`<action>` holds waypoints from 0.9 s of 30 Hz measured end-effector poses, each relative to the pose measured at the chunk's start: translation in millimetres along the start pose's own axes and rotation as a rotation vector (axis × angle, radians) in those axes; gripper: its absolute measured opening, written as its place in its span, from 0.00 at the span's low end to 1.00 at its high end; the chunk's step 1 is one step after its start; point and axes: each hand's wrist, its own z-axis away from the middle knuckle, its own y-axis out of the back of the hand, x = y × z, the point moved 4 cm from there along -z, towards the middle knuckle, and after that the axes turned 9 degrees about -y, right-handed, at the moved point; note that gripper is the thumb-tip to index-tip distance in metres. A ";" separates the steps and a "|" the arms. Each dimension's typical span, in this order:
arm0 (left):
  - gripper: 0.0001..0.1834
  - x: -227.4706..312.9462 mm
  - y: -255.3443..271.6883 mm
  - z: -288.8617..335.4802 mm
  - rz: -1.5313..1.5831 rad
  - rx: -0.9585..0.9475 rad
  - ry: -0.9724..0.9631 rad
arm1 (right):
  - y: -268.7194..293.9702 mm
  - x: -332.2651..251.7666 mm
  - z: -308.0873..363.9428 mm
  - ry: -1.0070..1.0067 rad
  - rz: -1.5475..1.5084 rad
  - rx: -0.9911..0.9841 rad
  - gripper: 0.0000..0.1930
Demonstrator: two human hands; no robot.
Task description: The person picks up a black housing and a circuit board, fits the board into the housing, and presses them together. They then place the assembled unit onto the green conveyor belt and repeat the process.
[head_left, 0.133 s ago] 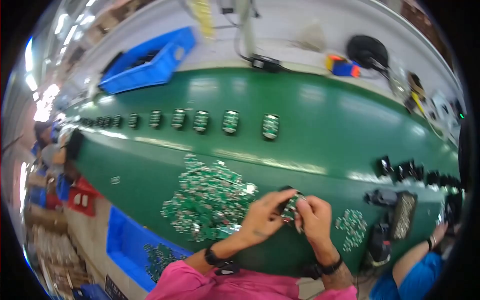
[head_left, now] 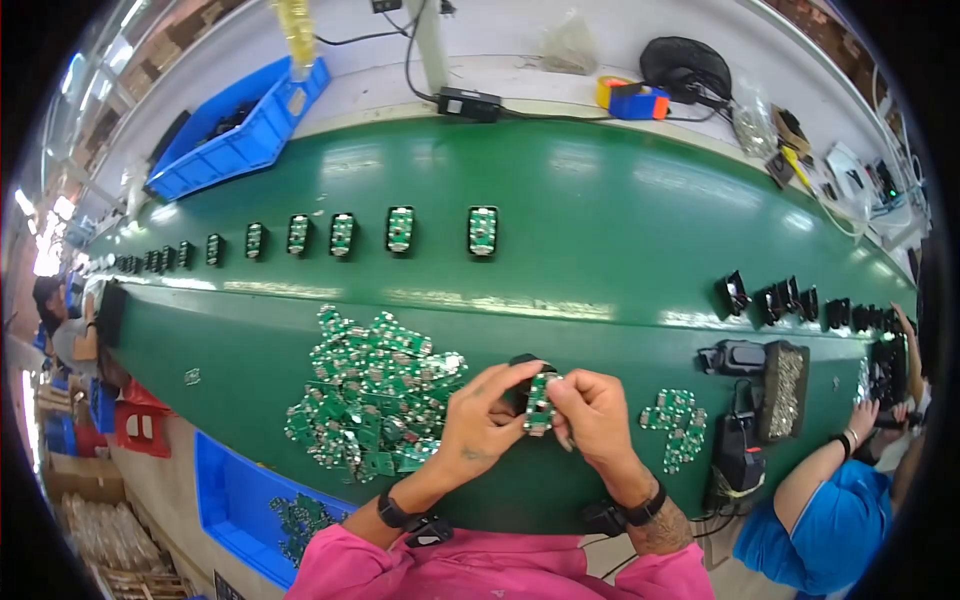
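Observation:
In front of my body, both hands meet over the green bench. My left hand [head_left: 484,418] curls around a small black plastic housing [head_left: 524,366], most of which is hidden by the fingers and the board. My right hand [head_left: 596,414] pinches the edge of a green circuit board [head_left: 539,405] between thumb and fingers. The board stands roughly upright, its component side showing, up against the housing; whether it sits inside cannot be made out. Left of my hands lies a large heap of loose green circuit boards [head_left: 375,390]. A smaller group of boards [head_left: 675,425] lies to the right.
Black housings with boards in them [head_left: 482,231] form a row across the bench. More black housings [head_left: 735,292] stand at the right, above a screw tray [head_left: 784,390] and a black power tool [head_left: 738,460]. A blue bin [head_left: 225,500] sits lower left. A co-worker's arm [head_left: 820,470] reaches in at right.
The whole view has shifted, so the bench things appear further left. The circuit board in my hands has turned and now shows its component side more fully.

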 end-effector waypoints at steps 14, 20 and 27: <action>0.30 11.8 18.6 7.1 -0.312 0.057 -0.185 | -29.4 1.4 18.1 0.305 0.559 -0.054 0.11; 0.30 10.5 19.6 5.7 -0.186 0.071 -0.045 | -29.3 -11.9 18.4 0.452 0.652 0.059 0.10; 0.26 2.4 19.6 3.9 0.260 0.036 0.173 | -21.6 -15.3 16.9 0.416 0.712 0.152 0.12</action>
